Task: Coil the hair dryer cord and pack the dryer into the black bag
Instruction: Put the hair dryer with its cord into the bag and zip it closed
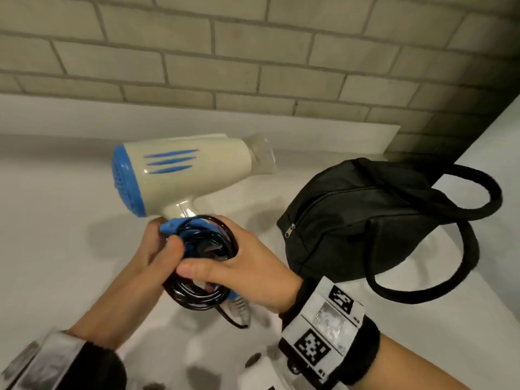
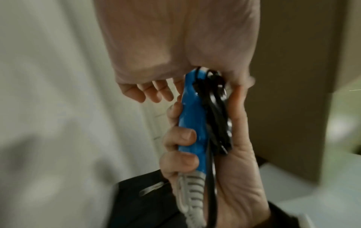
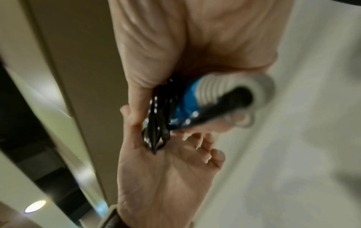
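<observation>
The cream hair dryer (image 1: pixel 191 167) with a blue rear grille is held up over the white counter (image 1: pixel 56 220), nozzle pointing right. Its black cord (image 1: pixel 197 296) is wound in loops against the blue handle (image 1: pixel 180 225). My right hand (image 1: pixel 242 257) curls its fingers round the handle (image 2: pixel 191 123) and the cord loops (image 2: pixel 216 123). My left hand (image 1: pixel 160 243) pinches the loops (image 3: pixel 156 131) with its thumb. The grey strain relief (image 1: pixel 239 305) sticks out below. The black bag (image 1: pixel 365 220) lies to the right, its zip apparently closed.
A brick wall (image 1: pixel 253 52) runs behind the counter. The bag's two loop handles (image 1: pixel 478 209) spread right toward a raised white ledge (image 1: pixel 492 142). A small white object (image 1: pixel 259 367) sits at the near edge, under my right wrist.
</observation>
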